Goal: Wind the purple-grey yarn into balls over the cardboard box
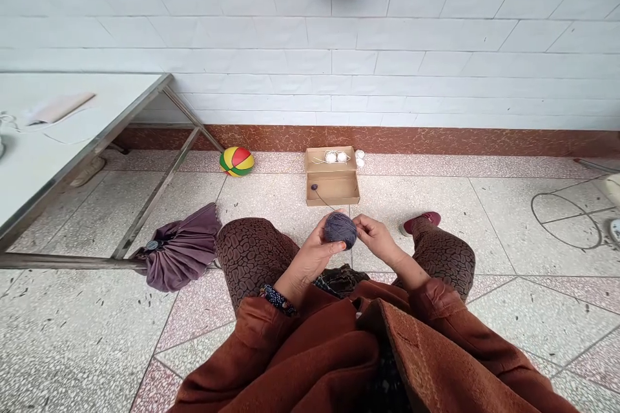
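A dark grey-purple ball of yarn (pixel 340 230) rests in my left hand (pixel 316 251), whose fingers and thumb curl round its left side. At the ball's right edge, my right hand (pixel 375 239) pinches the yarn; the strand between its fingertips is too fine to make out clearly. From the ball a thin dark strand runs down into an open cardboard box (pixel 334 200) on the floor in front of me. Inside the box, the strand meets a small dark yarn ball (pixel 314 186). Two white balls (pixel 336 157) with white thread lie on the box's lid.
Small white pieces (pixel 360 157) lie beside the lid. To the left are a multicoloured ball (pixel 237 161), a folded purple umbrella (pixel 181 248) and a metal-framed table (pixel 121 103). A wire ring stand (pixel 566 221) is at the right, and a tiled wall (pixel 271 32) rises ahead.
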Motion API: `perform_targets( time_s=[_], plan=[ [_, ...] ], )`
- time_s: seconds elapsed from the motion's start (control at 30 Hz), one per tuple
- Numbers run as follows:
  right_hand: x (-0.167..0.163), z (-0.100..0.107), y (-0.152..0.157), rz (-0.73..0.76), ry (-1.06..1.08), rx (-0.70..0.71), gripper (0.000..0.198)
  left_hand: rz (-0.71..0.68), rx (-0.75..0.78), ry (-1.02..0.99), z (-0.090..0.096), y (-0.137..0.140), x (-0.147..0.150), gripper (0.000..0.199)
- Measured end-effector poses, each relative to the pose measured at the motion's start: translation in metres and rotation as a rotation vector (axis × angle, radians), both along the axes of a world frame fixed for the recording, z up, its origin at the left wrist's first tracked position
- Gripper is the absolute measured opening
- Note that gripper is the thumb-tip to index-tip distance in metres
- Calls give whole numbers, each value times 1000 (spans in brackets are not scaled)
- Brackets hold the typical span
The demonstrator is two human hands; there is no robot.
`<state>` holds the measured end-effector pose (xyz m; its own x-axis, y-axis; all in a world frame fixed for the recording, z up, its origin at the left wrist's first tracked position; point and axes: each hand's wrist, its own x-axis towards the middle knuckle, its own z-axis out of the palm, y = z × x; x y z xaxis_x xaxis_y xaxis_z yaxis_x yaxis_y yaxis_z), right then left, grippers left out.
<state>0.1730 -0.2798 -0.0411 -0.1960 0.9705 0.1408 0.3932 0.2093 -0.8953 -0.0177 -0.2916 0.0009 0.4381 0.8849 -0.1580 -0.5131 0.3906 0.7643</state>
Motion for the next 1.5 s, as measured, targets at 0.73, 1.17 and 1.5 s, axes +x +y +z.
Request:
perform_targets(
  time_s=[0.73, 1.17, 1.5],
  plan=[
    [0, 38, -16, 307, 44, -56, 33, 161, 238, 484, -28, 9, -12, 64],
    [3, 24, 7, -12, 11, 151, 34, -293, 189, 189, -3, -6, -9, 79],
    [-7, -11, -15, 98, -65, 57, 32, 93, 18, 156, -15, 4, -7, 56]
  ],
)
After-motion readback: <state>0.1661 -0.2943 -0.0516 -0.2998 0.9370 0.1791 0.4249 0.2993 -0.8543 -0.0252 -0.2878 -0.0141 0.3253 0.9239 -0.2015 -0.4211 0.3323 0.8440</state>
